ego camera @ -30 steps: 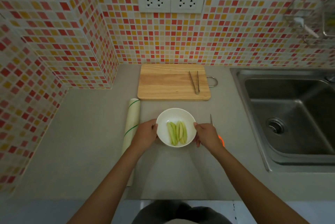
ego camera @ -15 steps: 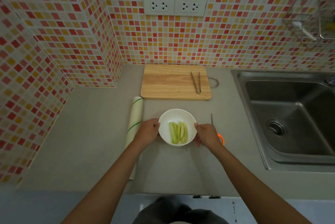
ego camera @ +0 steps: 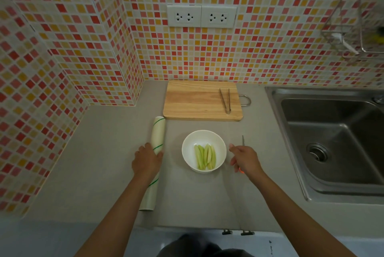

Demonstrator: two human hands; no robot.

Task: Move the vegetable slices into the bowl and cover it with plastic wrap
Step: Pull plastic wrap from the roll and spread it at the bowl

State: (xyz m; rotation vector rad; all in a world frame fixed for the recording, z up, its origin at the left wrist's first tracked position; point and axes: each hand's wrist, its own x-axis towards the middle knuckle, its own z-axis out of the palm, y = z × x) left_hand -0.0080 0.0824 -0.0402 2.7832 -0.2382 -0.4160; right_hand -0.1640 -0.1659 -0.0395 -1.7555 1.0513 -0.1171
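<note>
A white bowl (ego camera: 188,148) stands on the grey counter with several pale green vegetable slices (ego camera: 205,156) lying side by side in it. To its left lies a long plastic wrap roll (ego camera: 158,132) with green stripes. My left hand (ego camera: 147,161) rests on the roll's middle, thumb on its right side. My right hand (ego camera: 245,159) is just right of the bowl, fingers curled over the orange handle of a knife (ego camera: 243,140). Whether it grips the handle is hidden. Neither hand touches the bowl.
A wooden cutting board (ego camera: 195,101) with metal tongs (ego camera: 226,99) on it lies behind the bowl against the tiled wall. A steel sink (ego camera: 336,142) fills the right side. A faint clear sheet seems to stretch from the roll under the bowl. The counter edge is near me.
Both hands have let go of the bowl. My left hand moved left onto the plastic wrap roll and my right hand moved right over the knife's handle. The bowl stayed put.
</note>
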